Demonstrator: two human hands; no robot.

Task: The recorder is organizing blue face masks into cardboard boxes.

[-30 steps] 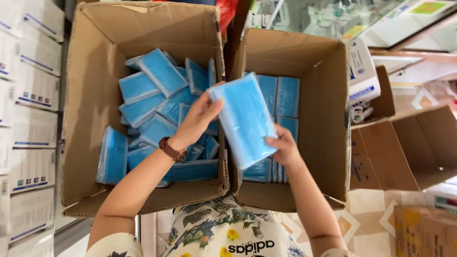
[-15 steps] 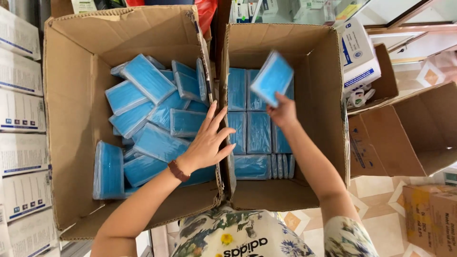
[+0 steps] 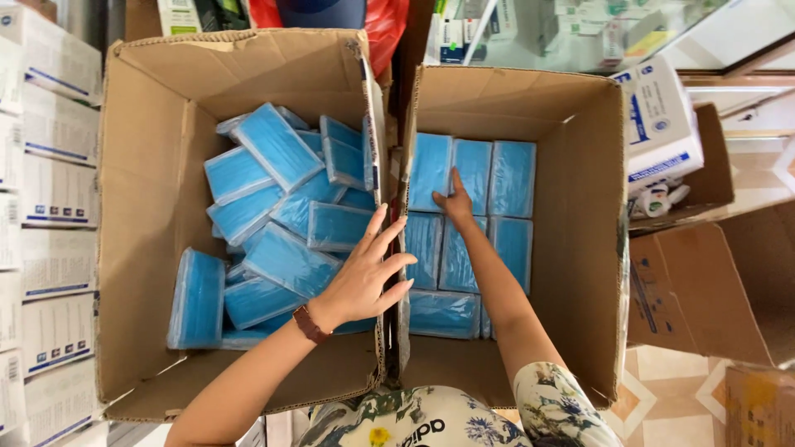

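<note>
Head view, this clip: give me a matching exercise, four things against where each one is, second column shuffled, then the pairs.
1. left hand
2. right hand
3. left carton
4. right carton

a. holds packs laid in neat rows
b. reaching deep onto the rowed packs
c. holds a loose jumble of blue packs
d. spread open above the wall between the cartons

Pairs: 1-d, 2-b, 3-c, 4-a

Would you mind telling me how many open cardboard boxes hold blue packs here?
2: the left box holds loose, jumbled packs; the right box holds neat rows. Further packs may lie hidden underneath.
</note>
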